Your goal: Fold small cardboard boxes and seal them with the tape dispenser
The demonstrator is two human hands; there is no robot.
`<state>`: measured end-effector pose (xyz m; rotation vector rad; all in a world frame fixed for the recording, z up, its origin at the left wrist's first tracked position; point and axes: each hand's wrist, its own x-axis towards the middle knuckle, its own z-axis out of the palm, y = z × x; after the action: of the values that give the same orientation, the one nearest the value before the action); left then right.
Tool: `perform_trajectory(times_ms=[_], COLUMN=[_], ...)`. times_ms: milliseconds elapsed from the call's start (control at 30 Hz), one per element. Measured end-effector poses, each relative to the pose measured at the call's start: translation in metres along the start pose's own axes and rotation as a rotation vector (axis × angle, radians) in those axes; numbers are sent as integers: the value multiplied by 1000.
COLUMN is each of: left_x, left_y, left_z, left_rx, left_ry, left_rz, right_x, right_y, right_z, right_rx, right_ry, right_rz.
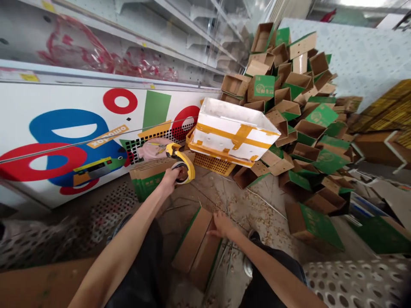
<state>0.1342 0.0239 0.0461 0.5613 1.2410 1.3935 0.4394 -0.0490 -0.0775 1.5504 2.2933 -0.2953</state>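
Note:
My left hand (169,179) is shut on the looped handle of a yellow tape dispenser (184,164), which stands close to a stack of flattened cardboard with green print (149,179). Beyond the dispenser, a white foam box (234,132) bound with yellow tape rests tilted on a yellow plastic crate (213,163). My right hand (221,225) is open, with its fingers spread at the edge of a brown cardboard box (195,248) lying on the floor. That hand holds nothing.
A heap of open cardboard boxes with green panels (289,102) rises behind and right of the foam box. A display freezer with colourful graphics (70,141) runs along the left, below white shelves (128,38). Scraps litter the floor, and a perforated metal panel (353,282) lies at lower right.

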Motion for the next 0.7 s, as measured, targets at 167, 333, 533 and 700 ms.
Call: perform_trajectory(times_ms=[167, 333, 533, 700], left_x=[-3, -7, -8, -11], left_y=[-2, -4, -4, -3], left_z=[-4, -2, 4, 10], left_rx=[148, 137, 115, 114], left_ry=[-7, -58, -79, -82], left_rz=[10, 27, 21, -15], right_x=[3, 13, 9, -6], right_y=[5, 15, -5, -41], right_z=[-4, -13, -11, 1], right_rx=[75, 203, 390, 410], right_ry=[-150, -202, -272, -492], right_rz=[-127, -203, -268, -190])
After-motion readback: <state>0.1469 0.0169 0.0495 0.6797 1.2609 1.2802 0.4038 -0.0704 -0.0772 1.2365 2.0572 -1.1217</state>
